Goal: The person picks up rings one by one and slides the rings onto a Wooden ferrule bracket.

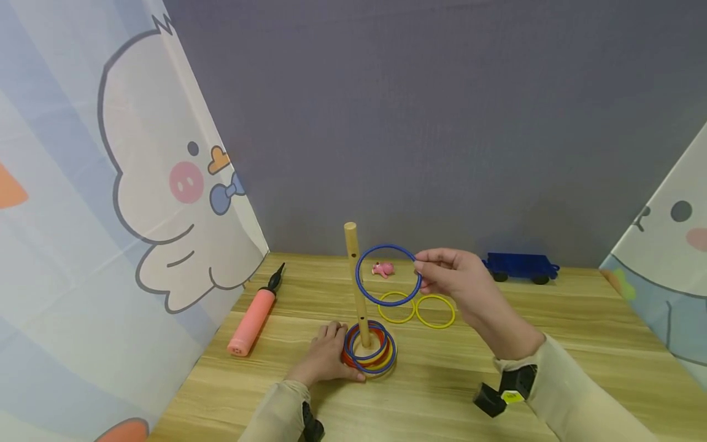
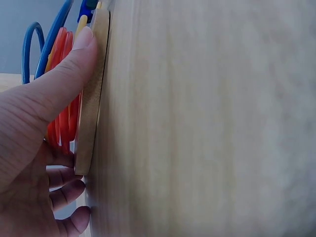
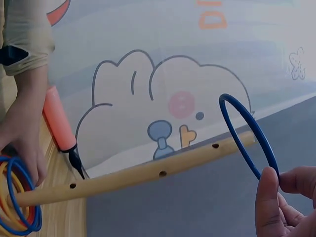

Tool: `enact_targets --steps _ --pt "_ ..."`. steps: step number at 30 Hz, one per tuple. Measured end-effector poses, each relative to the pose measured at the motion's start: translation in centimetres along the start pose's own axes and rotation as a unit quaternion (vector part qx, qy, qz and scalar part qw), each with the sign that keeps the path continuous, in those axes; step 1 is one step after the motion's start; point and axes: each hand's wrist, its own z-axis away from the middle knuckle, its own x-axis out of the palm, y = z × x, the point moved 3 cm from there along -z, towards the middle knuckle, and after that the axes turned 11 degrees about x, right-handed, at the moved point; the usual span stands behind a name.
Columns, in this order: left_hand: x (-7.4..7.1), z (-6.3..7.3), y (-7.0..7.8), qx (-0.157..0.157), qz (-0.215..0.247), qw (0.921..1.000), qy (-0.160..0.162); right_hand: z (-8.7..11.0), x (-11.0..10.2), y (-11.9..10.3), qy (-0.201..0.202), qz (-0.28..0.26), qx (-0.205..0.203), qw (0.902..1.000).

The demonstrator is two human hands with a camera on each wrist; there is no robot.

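My right hand (image 1: 450, 273) pinches a blue ring (image 1: 389, 247) between thumb and fingers, raised above the table. The ring's left edge overlaps the upright wooden peg (image 1: 351, 245) in the head view; in the right wrist view the peg's top end shows against the ring's opening. Several blue, red and yellow rings (image 1: 394, 350) lie stacked around the foot of the peg. Low at the left side of the stand, my left hand (image 1: 327, 356) grips its wooden base (image 2: 91, 98), thumb on the near edge and fingers curled along the other side.
Two yellow rings (image 1: 436, 327) lie on the table (image 1: 552, 344) behind the stand. Farther back are a small pink toy (image 1: 383, 269) and a blue wheeled cart (image 1: 521, 266). A pink hand pump (image 1: 253, 322) lies at the left. A grey wall stands behind, printed curtains at both sides.
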Motion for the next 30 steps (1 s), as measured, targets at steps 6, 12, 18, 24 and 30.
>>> enact_targets --steps 6,12,18,24,30 --pt "0.0 0.1 -0.1 -0.001 -0.002 1.0 -0.002 0.0 1.4 -1.2 -0.003 -0.036 -0.019 0.9992" --pt "0.0 0.1 -0.1 -0.001 -0.002 1.0 -0.004 -0.2 2.4 -1.9 -0.005 -0.067 -0.046 0.9966" --pt "0.0 0.1 -0.1 -0.001 0.0 1.0 -0.005 -0.7 3.2 -2.3 0.0 -0.086 -0.068 0.994" --pt "0.1 0.0 -0.1 0.001 -0.006 1.0 -0.003 -1.4 3.7 -2.6 0.026 -0.101 -0.072 0.992" --pt "0.1 0.0 -0.2 -0.002 -0.004 1.0 -0.005 -2.2 3.9 -2.2 0.049 -0.119 -0.058 0.99"
